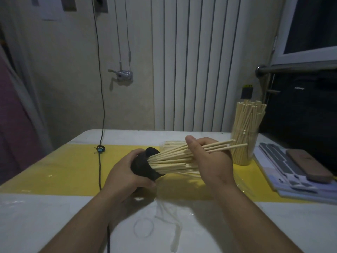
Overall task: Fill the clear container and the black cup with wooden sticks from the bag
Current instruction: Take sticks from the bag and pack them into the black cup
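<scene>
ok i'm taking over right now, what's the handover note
Left hand grips the black cup, tipped on its side.
Right hand grips a bundle of wooden sticks, their ends in the cup's mouth.
Clear container stands upright at right, packed with sticks: looks done.
Bag lies behind the hands, sticks showing in it.
Left: seat the bundle, stand the cup up, top up if room remains.

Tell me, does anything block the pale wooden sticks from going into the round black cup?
Nothing visible. The right hand grips the pale wooden sticks, their ends already inside the round black cup, which the left hand holds tilted.
</scene>
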